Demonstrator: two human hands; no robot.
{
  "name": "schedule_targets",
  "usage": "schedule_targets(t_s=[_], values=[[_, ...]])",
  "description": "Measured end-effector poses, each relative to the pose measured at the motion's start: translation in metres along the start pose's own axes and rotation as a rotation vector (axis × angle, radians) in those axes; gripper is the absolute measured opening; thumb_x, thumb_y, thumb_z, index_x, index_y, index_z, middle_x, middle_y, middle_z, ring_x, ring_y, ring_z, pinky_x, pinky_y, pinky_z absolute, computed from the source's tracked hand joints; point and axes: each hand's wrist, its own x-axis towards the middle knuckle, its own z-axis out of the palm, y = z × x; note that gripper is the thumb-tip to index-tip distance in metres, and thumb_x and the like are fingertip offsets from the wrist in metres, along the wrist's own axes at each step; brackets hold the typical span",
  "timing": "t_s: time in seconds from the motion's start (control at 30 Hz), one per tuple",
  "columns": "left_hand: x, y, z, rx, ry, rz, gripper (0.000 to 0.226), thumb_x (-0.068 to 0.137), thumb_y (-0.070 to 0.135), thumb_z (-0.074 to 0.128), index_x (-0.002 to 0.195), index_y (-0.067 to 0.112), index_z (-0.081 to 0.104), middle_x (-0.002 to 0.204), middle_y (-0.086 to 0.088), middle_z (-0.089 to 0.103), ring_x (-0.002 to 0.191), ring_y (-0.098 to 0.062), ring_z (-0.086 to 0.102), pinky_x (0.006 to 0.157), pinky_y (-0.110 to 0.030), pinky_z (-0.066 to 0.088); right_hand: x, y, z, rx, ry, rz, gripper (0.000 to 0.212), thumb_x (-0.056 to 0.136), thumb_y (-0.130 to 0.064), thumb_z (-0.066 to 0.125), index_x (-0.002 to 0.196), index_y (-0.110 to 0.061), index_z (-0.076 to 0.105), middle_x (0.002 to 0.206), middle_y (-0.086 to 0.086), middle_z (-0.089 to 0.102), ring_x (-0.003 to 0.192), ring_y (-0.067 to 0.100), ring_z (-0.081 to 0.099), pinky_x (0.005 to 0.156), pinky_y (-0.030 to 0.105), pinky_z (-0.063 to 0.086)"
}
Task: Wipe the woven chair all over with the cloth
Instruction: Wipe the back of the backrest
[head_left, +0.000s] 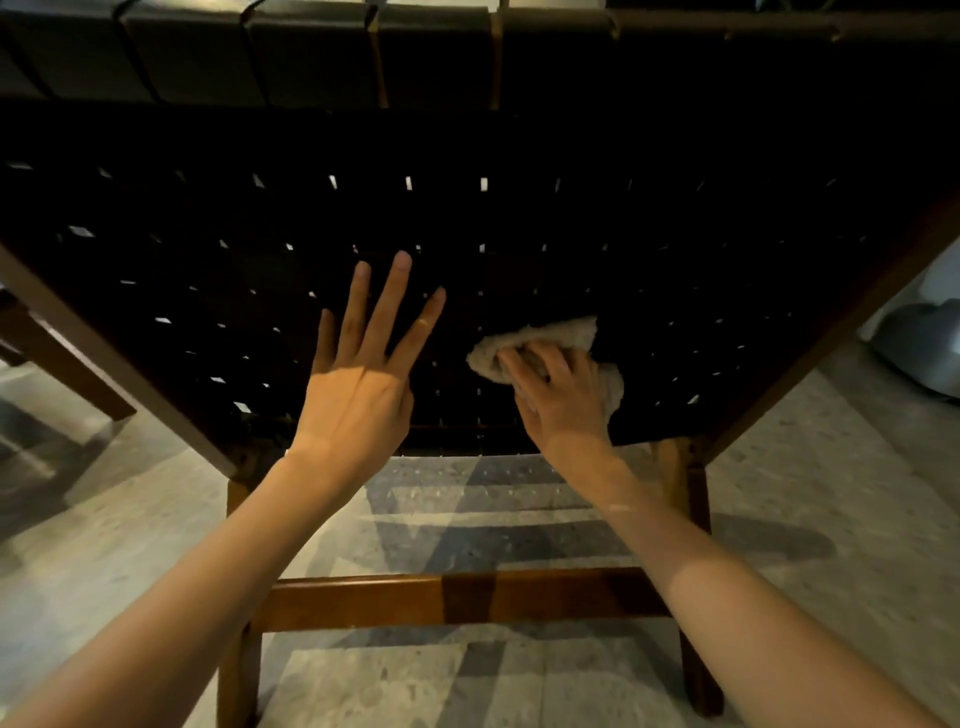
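Observation:
The woven chair (571, 218) fills the upper view: black woven straps on a brown wooden frame, seen from behind its backrest. My right hand (558, 395) grips a crumpled beige cloth (545, 338) and presses it against the lower middle of the weave. My left hand (363, 369) lies flat on the weave to the left of the cloth, fingers straight and spread.
A wooden crossbar (457, 597) joins the chair's two rear legs below my arms. The floor (831, 493) is pale speckled stone. Another wooden frame (57, 358) stands at the left. A grey rounded object (919, 343) sits at the right edge.

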Motion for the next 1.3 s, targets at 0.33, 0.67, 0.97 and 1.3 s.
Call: schedule_targets(t_s=[0.33, 0.67, 0.97, 1.3], values=[[-0.008, -0.007, -0.009, 0.039, -0.054, 0.004, 0.091, 0.082, 0.003, 0.064, 0.152, 0.023, 0.01, 0.158, -0.006, -0.01, 0.145, -0.031, -0.011, 0.115, -0.057, 0.014, -0.031, -0.004, 0.03, -0.029, -0.593, 0.096, 0.056, 0.094, -0.006, 0.042, 0.143, -0.032, 0.036, 0.147, 0.004, 0.03, 0.13, 0.035, 0.032, 0.1, 0.044, 0.037], [-0.007, -0.021, -0.034, 0.073, -0.043, -0.087, 0.092, 0.082, 0.013, 0.066, 0.152, 0.027, 0.008, 0.156, -0.011, -0.015, 0.144, -0.036, -0.014, 0.115, -0.058, 0.009, 0.06, -0.041, -0.108, 0.115, 0.298, -0.208, 0.042, 0.083, -0.009, 0.066, 0.124, -0.014, 0.056, 0.112, 0.023, 0.06, 0.101, 0.036, 0.05, 0.078, 0.047, 0.049], [-0.004, -0.032, -0.03, 0.097, -0.017, -0.088, 0.093, 0.082, 0.014, 0.067, 0.152, 0.029, 0.008, 0.158, -0.01, -0.011, 0.145, -0.034, -0.01, 0.115, -0.058, 0.012, 0.102, -0.052, -0.093, -0.001, 0.376, -0.108, 0.043, 0.087, -0.018, 0.059, 0.13, -0.021, 0.058, 0.134, 0.008, 0.043, 0.106, 0.031, 0.029, 0.089, 0.056, 0.045], [-0.023, -0.053, -0.017, 0.103, -0.01, -0.081, 0.085, 0.083, 0.006, 0.064, 0.15, 0.02, 0.014, 0.157, -0.013, -0.002, 0.145, -0.038, -0.001, 0.114, -0.059, 0.015, 0.06, -0.047, -0.008, 0.05, 0.197, -0.236, 0.046, 0.085, -0.01, 0.059, 0.13, -0.021, 0.057, 0.128, 0.005, 0.031, 0.11, 0.034, 0.033, 0.081, 0.049, 0.049]])
